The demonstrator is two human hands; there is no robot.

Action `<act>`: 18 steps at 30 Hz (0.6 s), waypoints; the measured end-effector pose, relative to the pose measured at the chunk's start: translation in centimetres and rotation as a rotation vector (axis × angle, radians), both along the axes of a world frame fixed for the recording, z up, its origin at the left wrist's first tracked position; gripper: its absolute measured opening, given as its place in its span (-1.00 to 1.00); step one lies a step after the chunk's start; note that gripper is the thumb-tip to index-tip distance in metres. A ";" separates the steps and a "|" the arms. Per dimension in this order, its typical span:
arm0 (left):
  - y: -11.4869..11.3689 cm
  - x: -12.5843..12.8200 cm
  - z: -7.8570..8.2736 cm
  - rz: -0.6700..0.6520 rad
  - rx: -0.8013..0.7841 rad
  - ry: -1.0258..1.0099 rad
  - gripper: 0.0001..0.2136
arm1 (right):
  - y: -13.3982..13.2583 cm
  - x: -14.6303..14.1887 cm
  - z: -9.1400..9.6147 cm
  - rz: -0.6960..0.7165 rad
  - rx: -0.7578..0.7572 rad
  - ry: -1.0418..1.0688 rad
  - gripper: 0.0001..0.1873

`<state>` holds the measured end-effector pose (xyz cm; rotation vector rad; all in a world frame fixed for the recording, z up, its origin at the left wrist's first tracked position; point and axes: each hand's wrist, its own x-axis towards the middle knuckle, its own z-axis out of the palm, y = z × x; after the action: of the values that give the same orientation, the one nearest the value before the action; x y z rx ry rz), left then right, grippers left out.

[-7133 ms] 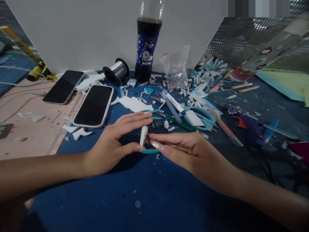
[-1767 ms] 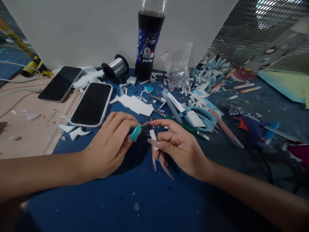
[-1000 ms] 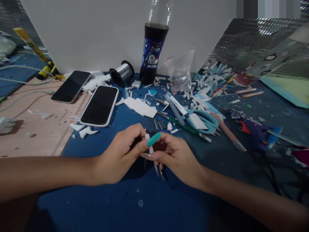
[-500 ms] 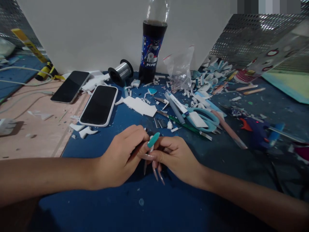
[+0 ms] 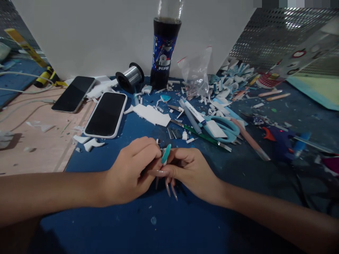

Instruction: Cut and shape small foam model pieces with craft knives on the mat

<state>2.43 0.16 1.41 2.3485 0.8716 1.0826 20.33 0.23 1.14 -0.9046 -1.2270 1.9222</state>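
Note:
My left hand (image 5: pixel 134 169) and my right hand (image 5: pixel 197 169) meet low over the blue table, fingers closed together. Pinched between their fingertips is a small white piece (image 5: pixel 165 162), mostly covered by fingers, so its kind cannot be made out. The left thumb carries a long teal nail, pointing up; the right hand's long nails are pinkish brown and cross under the left fingers. Just beyond the fingertips, a green-handled tweezer-like tool (image 5: pixel 196 133), light blue scissors (image 5: pixel 230 129) and a white marker (image 5: pixel 194 111) lie on the table.
Two phones (image 5: pixel 107 114) lie at left, near a wire spool (image 5: pixel 130 77). A Pepsi bottle (image 5: pixel 164 53) and a clear plastic bag (image 5: pixel 197 76) stand at the back. Foam scraps (image 5: pixel 234 79) pile up at right, with a blue glue gun (image 5: pixel 279 143) and its cable nearer.
The whole view has shifted slightly, so things sit a little more left and higher. The teal thumbnail has tilted more upright; both hands keep their joined pinch.

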 end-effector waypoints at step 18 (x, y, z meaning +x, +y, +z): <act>1.2 -0.7 -0.2 0.145 -0.218 -0.010 -0.85 | 0.5 0.2 0.3 -0.030 -0.100 -0.024 -0.69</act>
<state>1.73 1.41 1.19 2.1266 1.1107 0.9982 20.53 0.69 1.47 -0.9948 -1.1327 1.9685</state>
